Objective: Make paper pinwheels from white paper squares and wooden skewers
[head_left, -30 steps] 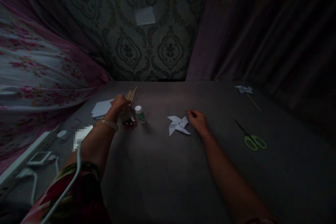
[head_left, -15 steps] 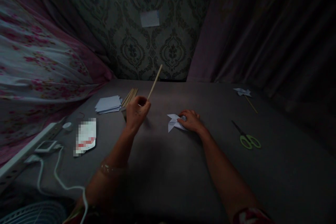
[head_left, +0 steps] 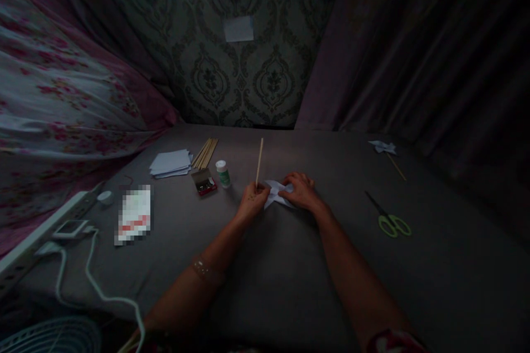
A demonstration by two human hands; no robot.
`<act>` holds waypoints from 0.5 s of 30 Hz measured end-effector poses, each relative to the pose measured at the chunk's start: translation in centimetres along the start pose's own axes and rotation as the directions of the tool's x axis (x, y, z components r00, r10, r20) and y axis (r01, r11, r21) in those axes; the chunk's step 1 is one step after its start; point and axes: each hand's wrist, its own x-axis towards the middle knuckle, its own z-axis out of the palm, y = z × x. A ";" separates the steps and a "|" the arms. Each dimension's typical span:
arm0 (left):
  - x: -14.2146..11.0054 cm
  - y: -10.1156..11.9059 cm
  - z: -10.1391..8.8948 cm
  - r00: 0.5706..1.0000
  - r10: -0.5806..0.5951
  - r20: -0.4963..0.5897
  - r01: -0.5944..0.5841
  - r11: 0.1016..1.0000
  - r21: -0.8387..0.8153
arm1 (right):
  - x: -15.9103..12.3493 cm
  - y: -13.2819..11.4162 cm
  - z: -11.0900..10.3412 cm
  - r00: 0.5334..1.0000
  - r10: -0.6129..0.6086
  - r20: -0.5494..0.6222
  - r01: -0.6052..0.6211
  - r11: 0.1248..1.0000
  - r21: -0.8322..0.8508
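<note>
A white paper pinwheel [head_left: 273,194] lies on the grey table in front of me. Over its right side, my right hand [head_left: 301,190] has its thumb and fingers closed on the paper. My left hand [head_left: 252,198] is at the pinwheel's left edge, gripping a thin wooden stick [head_left: 259,162] that points upward. Whether the stick touches the paper is hidden by my fingers. Left of that hand stand a small white-and-green bottle [head_left: 222,174] and an open small box [head_left: 204,183] with tiny dark and shiny pieces in it.
Several wooden sticks [head_left: 206,153] lie beside a stack of white paper [head_left: 170,163]. Green-handled scissors [head_left: 388,218] and a pinwheel on a stick [head_left: 385,147] lie on the right. A power strip [head_left: 53,226] with white cables runs along the left edge.
My left hand has moved right and down with the stick, from above the small box to the pinwheel. The bottle and box now show. My right hand has stayed on the pinwheel.
</note>
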 end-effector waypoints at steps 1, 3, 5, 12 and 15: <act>0.2 0.0 0.3 1.000 0.006 0.011 -0.006 1.000 0.003 | 0.0 -0.1 -0.1 1.000 -0.005 -0.006 0.005 1.000 0.002; 0.4 -0.2 0.8 1.000 0.024 0.015 -0.024 0.999 0.029 | 0.0 -0.2 -0.4 1.000 -0.020 -0.009 0.020 1.000 0.007; 0.6 -0.4 0.9 0.998 0.057 0.005 -0.057 0.997 0.058 | 0.0 -0.3 -0.6 0.999 -0.036 0.000 0.036 0.999 0.016; 0.2 -0.9 -0.1 0.988 0.141 -0.071 -0.138 0.990 0.042 | 0.2 -0.5 -1.2 0.997 -0.021 0.072 0.006 0.980 0.198; -0.5 0.0 -0.8 0.973 0.177 -0.149 -0.185 0.982 -0.042 | 0.0 -0.8 -1.7 0.999 -0.040 0.023 0.032 0.961 0.276</act>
